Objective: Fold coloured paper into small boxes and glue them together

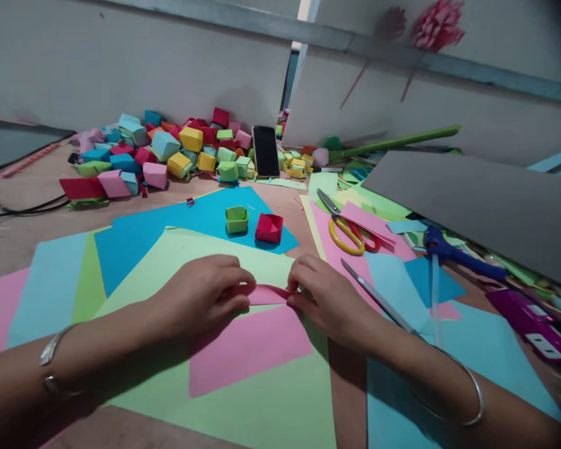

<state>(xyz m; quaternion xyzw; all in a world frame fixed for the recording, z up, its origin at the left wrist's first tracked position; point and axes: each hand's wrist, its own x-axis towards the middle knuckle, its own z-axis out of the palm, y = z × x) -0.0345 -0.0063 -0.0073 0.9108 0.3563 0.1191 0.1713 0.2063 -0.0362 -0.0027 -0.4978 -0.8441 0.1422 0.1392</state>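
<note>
A narrow folded strip of pink paper (267, 294) is stretched between both hands, just above the light green sheet (243, 411). My left hand (210, 288) pinches its left end with thumb and fingers. Its right end is gripped by my right hand (320, 298) in the same way. Below the strip lies a flat pink paper piece (250, 352) on the green sheet. Beyond the hands, a small green paper box (237, 220) and a red paper box (268, 229) stand side by side on a blue sheet (191, 215).
A heap of coloured paper boxes (168, 149) fills the back left, beside a leaning phone (265, 151). Yellow-handled scissors (346, 237), a long blade (378, 299), a blue glue gun (462, 252) and a purple case (533, 324) lie to the right. A grey board (486, 206) juts in there.
</note>
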